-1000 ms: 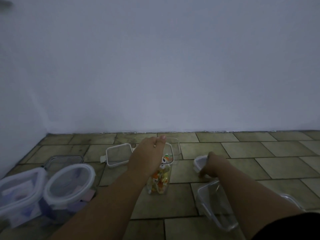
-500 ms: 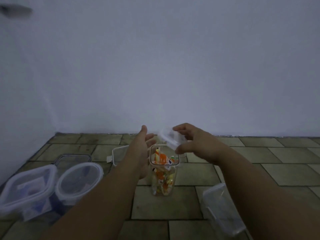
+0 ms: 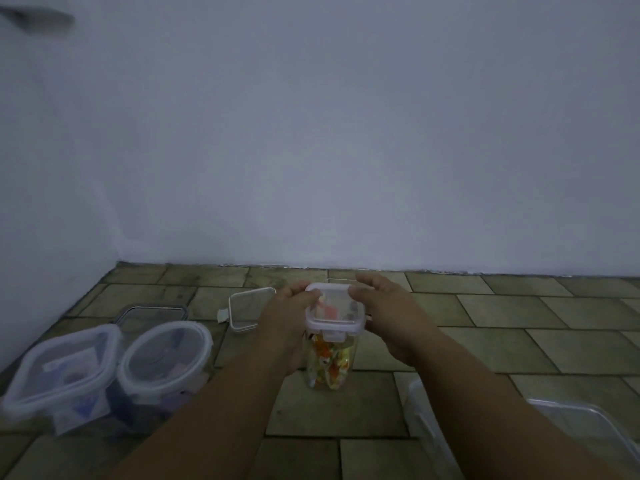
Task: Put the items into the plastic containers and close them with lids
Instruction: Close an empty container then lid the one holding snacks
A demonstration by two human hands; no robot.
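A tall clear container [image 3: 350, 358] of bright orange and yellow items [image 3: 329, 370] stands mid-scene on the tiled floor [image 3: 491, 348]. The left hand [image 3: 285, 318] and right hand [image 3: 393, 317] grip opposite sides of its square lid [image 3: 334, 315], holding it level on the rim, probably to press it shut evenly.

The tall container [image 3: 330, 367] is seen as clear, smooth plastic, its lid [image 3: 335, 320] translucent and glossy. Left of the tall container, a square tub [image 3: 62, 372] and a round tub [image 3: 166, 355] are capped in frosted plastic. The floor [image 3: 485, 341] is laid in matt, rough-looking tiles.

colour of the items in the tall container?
The items are mixed orange, yellow and white. Head view, the only one.
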